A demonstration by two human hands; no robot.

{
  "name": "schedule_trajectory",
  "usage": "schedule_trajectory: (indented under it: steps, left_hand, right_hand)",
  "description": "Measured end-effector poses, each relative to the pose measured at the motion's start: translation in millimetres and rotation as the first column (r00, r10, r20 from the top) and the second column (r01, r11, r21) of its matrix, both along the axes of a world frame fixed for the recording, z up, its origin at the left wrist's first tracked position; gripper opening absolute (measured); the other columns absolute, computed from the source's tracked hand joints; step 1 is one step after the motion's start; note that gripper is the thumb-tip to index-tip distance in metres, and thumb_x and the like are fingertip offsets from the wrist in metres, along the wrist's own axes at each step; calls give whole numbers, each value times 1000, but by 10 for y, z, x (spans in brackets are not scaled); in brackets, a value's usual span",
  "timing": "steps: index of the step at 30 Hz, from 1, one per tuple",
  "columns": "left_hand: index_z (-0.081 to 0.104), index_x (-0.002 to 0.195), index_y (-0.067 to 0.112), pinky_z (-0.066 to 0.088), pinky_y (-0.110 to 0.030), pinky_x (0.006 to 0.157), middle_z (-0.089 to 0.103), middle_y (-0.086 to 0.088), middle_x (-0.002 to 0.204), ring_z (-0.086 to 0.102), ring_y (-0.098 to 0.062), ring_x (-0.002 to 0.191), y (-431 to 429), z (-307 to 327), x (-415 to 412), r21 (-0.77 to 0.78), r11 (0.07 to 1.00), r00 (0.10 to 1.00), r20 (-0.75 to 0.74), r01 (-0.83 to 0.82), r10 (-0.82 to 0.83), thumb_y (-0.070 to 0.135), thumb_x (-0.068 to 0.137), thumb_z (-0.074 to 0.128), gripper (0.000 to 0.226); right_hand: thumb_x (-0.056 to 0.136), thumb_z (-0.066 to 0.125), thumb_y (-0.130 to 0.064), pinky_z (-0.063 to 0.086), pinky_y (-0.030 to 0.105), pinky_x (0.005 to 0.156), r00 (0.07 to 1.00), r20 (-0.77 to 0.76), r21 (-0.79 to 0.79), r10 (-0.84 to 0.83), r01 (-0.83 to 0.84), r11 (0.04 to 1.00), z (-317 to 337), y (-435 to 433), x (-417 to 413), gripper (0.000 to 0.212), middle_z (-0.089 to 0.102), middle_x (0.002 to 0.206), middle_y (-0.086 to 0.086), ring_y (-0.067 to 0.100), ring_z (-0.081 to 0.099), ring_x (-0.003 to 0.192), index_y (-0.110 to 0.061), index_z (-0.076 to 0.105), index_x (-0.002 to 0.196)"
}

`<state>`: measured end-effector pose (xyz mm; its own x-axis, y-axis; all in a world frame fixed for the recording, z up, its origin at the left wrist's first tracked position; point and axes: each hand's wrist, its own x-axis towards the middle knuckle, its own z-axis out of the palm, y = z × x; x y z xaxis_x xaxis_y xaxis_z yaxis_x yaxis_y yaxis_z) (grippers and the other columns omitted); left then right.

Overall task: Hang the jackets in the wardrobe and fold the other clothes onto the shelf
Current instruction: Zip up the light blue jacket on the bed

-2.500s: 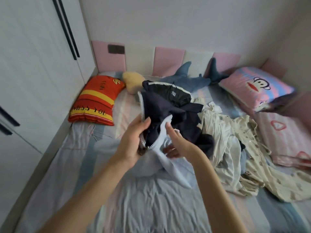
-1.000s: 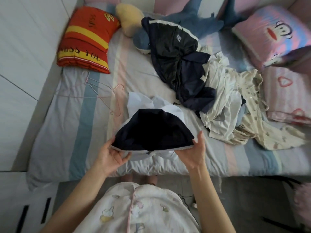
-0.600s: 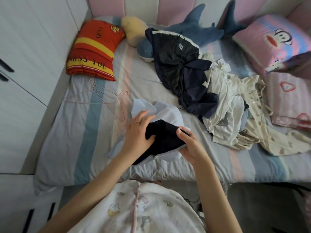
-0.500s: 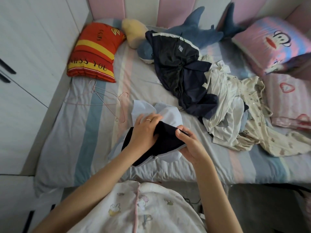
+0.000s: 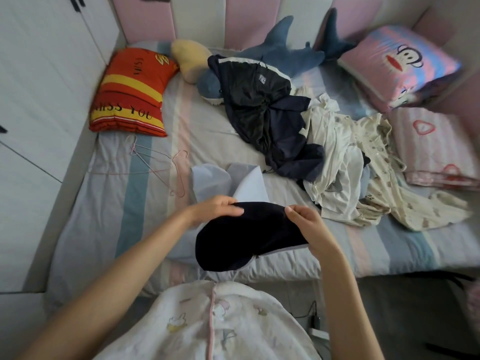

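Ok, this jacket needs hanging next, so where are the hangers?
Head view: the pink wire hangers lie on the left of the bed, just nearer than the red pillow and left of the held jacket.

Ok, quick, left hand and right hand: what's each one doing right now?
Left hand: grips the top edge of the navy-lined jacket.
Right hand: pinches the same edge.

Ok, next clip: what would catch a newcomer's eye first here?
Centre front, the left hand and right hand pinch the dark inside of a pale blue jacket at the near edge of the bed. Behind, a blue shark plush lies along the headboard, a dark jacket draped over its head; a red and yellow pillow sits left, a heap of cream clothes right.
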<state>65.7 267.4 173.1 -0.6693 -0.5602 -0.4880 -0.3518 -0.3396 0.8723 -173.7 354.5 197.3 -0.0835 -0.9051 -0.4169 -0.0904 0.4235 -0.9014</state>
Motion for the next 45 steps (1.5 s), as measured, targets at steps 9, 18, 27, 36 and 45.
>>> schedule_trajectory:
  steps: [9,18,27,36,45]
  left_hand:
    - [71,94,2,52,-29,87,72,-13,94,68,-25,89,-195,142,-96,-16,980,977,85,-197,198,30,94,56,32]
    - [65,84,5,49,-27,85,70,-5,77,66,-16,78,-284,169,-231,143,943,953,7,-299,302,28,95,54,28]
    - [67,102,10,50,-25,80,70,-5,88,66,-16,83,-628,86,-14,-25,968,963,92,-250,251,42,78,73,39]
    - [66,113,17,44,-32,95,62,-6,111,56,-17,106,-477,-427,161,-667,745,926,298,29,231,15,78,64,34]
    - [72,108,13,51,-38,76,72,-14,97,65,-36,91,-384,-364,394,-712,702,778,433,-13,454,0,84,48,37]
  right_hand:
    - [96,52,-8,51,22,71,988,156,81,8,-21,996,-173,40,-74,14,69,84,5,14,65,75,-3,65,101]
    - [99,50,-19,37,20,59,995,-40,131,91,-85,988,-411,6,-5,18,53,69,-2,9,48,64,-14,57,83]
    - [98,40,-12,55,27,64,756,594,228,-275,170,959,-414,51,122,26,70,95,1,13,67,81,-18,64,106]
    - [97,35,-3,58,33,79,535,766,280,-355,220,934,-244,-131,229,39,67,118,5,20,66,102,-21,64,116]
    - [95,46,-15,50,29,83,862,384,101,-330,316,943,-234,-145,72,25,70,101,9,25,64,100,-11,66,110]
